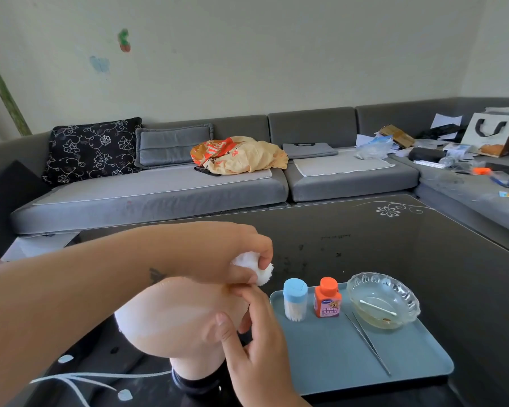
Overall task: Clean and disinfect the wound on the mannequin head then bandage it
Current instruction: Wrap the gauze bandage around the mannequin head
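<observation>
The bandaging step looks underway: low and left of centre, the left hand [235, 254] grips a white gauze roll [254, 267] above the mannequin head [177, 315]. The right hand [256, 342] pinches something at the head, what I cannot tell. Next, the roll likely needs passing around while the end is pinned.

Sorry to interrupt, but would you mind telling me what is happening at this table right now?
A person is bandaging a mannequin head on the dark glass table. The left hand holds a roll of white gauze above it, while the right hand steadies the head. Beside it, a blue tray holds a cotton swab jar, an orange-capped bottle, tweezers and a glass dish containing a used swab.
</observation>
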Action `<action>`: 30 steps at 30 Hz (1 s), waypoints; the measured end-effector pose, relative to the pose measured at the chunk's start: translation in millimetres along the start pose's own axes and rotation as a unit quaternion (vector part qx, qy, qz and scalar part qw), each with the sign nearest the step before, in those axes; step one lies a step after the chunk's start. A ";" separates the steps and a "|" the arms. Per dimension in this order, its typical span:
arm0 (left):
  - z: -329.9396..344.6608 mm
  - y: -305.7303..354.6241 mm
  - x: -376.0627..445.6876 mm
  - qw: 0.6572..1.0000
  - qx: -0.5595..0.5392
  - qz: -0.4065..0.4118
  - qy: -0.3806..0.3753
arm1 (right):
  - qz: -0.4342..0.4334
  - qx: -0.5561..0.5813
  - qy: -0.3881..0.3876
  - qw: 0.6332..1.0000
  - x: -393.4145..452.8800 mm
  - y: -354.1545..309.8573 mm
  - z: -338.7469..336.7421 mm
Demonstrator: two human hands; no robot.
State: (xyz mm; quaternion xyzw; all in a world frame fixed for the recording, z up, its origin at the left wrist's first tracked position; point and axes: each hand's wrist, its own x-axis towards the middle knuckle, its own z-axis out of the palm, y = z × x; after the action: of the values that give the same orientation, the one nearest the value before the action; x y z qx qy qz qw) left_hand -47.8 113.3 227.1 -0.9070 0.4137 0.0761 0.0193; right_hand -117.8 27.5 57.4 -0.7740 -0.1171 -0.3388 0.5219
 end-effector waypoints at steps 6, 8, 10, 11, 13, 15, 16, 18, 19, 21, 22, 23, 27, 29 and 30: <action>4.2 -0.9 -3.9 0.999 0.040 -0.021 0.017 | -0.017 0.014 -0.022 1.000 -3.7 2.5 -3.3; 5.7 -1.8 -2.8 0.998 0.064 -0.021 0.020 | -0.021 0.024 -0.028 0.999 -4.5 5.2 -2.9; 7.9 -2.7 -3.5 0.997 0.071 -0.013 0.026 | -0.020 0.037 -0.043 0.998 -5.9 9.6 -2.6; 9.1 -3.4 -4.7 0.997 0.072 -0.012 0.032 | -0.014 0.048 -0.053 0.997 -6.8 12.1 -3.2; 11.7 -4.9 -8.1 0.995 0.085 -0.009 0.051 | 0.011 0.084 -0.071 0.994 -7.8 16.3 -5.4; 14.3 -6.3 -10.5 0.993 0.099 0.002 0.071 | 0.057 0.152 -0.086 0.983 -6.7 18.5 -7.8; 15.0 -7.0 -11.2 0.991 0.105 0.010 0.080 | 0.085 0.201 -0.087 0.972 -5.0 18.6 -8.8; 15.7 -9.1 -12.2 0.989 0.115 0.020 0.094 | 0.134 0.295 -0.071 0.943 -0.4 17.0 -9.3; 15.8 -10.3 -12.5 0.988 0.116 0.019 0.097 | 0.156 0.334 -0.056 0.928 1.7 15.6 -8.9; 15.8 -12.4 -12.3 0.988 0.117 0.017 0.099 | 0.197 0.391 -0.019 0.899 4.9 12.1 -8.7; 16.0 -13.0 -12.0 0.988 0.121 0.020 0.099 | 0.217 0.402 0.000 0.890 5.9 10.4 -9.0; 16.4 -12.9 -11.9 0.987 0.127 0.028 0.100 | 0.231 0.393 0.018 0.890 7.0 9.1 -10.2; 17.2 -14.1 -11.7 0.985 0.139 0.048 0.095 | 0.205 0.281 0.049 0.936 20.8 7.6 -16.8; 17.7 -15.7 -11.5 0.985 0.133 0.052 0.099 | 0.176 0.232 0.015 0.957 31.6 5.9 -21.4; 18.0 -16.0 -11.3 0.985 0.131 0.055 0.101 | 0.157 0.203 -0.012 0.966 36.6 5.1 -24.2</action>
State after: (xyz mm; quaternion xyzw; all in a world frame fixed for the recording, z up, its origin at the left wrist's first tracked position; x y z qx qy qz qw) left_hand -45.3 134.0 210.6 -0.8754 0.4694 -0.0698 0.0922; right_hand -97.6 -2.4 82.8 -0.6650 -0.0665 -0.2119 0.7131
